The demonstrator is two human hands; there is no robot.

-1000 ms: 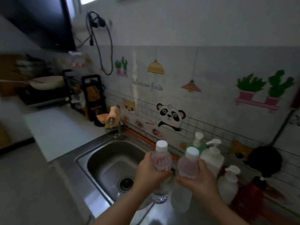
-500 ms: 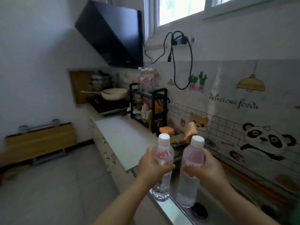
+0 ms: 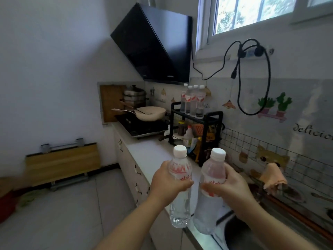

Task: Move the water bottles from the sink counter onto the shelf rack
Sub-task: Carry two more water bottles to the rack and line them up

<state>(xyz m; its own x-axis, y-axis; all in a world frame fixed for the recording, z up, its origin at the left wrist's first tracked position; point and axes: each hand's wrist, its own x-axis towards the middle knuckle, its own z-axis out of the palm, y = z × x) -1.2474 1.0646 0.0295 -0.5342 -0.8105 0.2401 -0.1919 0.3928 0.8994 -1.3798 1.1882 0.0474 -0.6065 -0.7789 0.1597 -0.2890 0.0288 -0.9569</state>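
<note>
The left hand (image 3: 166, 183) has its fingers wrapped around the labelled middle of the left bottle (image 3: 180, 188), thumb across the front, and the right hand (image 3: 232, 186) grips the right bottle (image 3: 210, 192) the same way at its label band. Both bottles are clear plastic with white screw caps and a pale label printed in red; they are upright, side by side and close together, held in the air above the near edge of the counter (image 3: 151, 152) and the rim of the steel sink (image 3: 239, 230). Clear water fills them, and their ribbed bases hang free below the hands. Farther along the counter stands the black shelf rack (image 3: 214, 116), whose top tier already carries a row of four similar bottles (image 3: 193, 101) against the wall. Its lower tiers are crowded with sauce bottles and packets (image 3: 191, 134) too small to tell apart. The bare white stretch of counter lies between the held bottles and the rack. Beyond the rack a pale wok (image 3: 150, 112) sits on a black cooktop (image 3: 144, 125) under a slanted black range hood (image 3: 158, 46). A black cable (image 3: 252, 78) loops down the decorated wall. The sink is cut off at the lower right, and a peach cloth (image 3: 273, 175) near it is blurred.
</note>
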